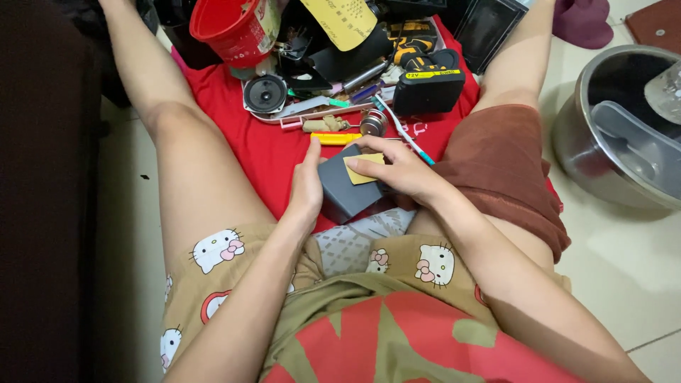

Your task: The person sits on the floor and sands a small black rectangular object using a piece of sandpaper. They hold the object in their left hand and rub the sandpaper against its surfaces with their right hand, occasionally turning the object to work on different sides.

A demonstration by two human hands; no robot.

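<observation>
I see my olive-tan shorts (213,262), printed with white cartoon cats wearing pink bows; just below the shorts, a matching top (397,340) bears large red shapes. Arms and legs bare.

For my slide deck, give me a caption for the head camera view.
Seated on the floor, left hand steadies a grey box while right hand presses yellow sandpaper onto it.

head view — steep, close, downward
</observation>
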